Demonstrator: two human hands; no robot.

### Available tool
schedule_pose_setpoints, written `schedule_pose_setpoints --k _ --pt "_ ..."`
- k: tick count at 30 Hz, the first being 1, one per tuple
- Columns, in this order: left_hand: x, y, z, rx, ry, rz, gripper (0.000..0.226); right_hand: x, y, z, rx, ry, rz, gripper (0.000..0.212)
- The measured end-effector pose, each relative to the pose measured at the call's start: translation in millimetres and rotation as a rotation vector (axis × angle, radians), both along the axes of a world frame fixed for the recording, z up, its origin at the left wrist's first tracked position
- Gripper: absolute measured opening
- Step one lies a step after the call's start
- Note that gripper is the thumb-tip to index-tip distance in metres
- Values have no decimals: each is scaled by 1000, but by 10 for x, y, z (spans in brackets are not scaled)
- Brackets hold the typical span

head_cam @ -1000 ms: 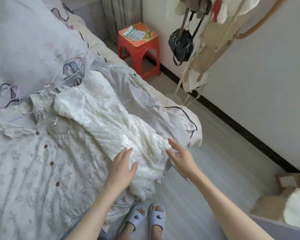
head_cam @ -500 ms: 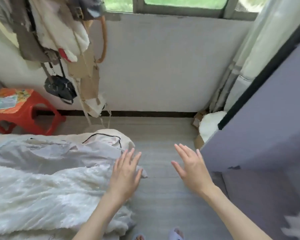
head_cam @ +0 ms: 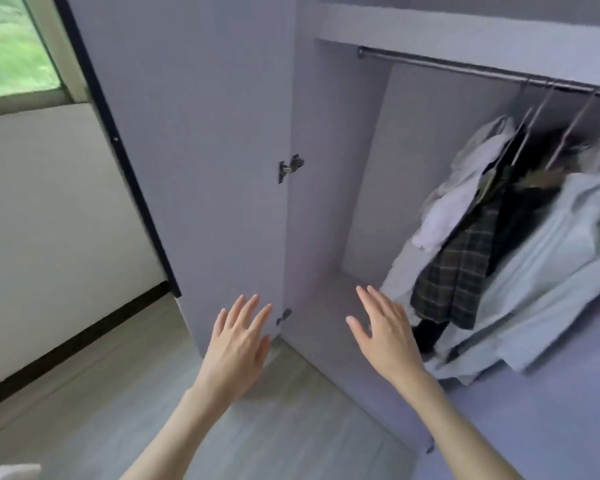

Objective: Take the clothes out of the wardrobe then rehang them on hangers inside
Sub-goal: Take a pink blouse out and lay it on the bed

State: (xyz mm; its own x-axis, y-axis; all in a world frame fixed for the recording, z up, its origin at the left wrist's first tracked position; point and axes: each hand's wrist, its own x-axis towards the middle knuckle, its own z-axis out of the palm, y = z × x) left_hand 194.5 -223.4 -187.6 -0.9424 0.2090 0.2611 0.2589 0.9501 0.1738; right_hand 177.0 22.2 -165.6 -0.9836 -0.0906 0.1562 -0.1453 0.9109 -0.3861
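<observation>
Palm-down, left hand (head_cam: 238, 344) and right hand (head_cam: 385, 336), fingers outstretched

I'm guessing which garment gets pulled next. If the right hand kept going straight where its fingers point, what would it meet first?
Probably nothing hanging: the right hand points into the bare part of the wardrobe, toward its back panel. The plaid skirt hangs just to its right; depth is unclear.

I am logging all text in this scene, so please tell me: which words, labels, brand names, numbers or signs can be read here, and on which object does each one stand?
None: no readable text appears in this view.
The lilac wardrobe with its open door is plain, with no label.
The hanging clothes, a white shirt, a dark plaid skirt and a pale blue garment, are blurred; no print or tag can be made out.
The left hand and right hand hold nothing.
</observation>
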Motion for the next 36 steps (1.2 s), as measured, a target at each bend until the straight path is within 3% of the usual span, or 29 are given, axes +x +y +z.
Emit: schedule_pose_setpoints --k 5,16,21,25,32,36 --pt "-642 921 198 -2 25 -169 49 -252 677 197 -88 62 -235 55" --pt "-1802 2144 546 26 100 -403 47 -1092 1638 690 -143 234 -443 47" --pt "-2358 2544 637 92 98 -494 42 -1612 2020 848 -60 355 -444 43" --pt "-2784 2892 794 181 92 -585 55 -2036 2316 886 98 447 -479 45" --pt "-3262 3569 1010 283 82 -727 55 -2449 2583 695 245 399 -564 49" --pt "-3422 3766 1095 291 42 -682 58 -2409 2689 579 290 440 -568 50"
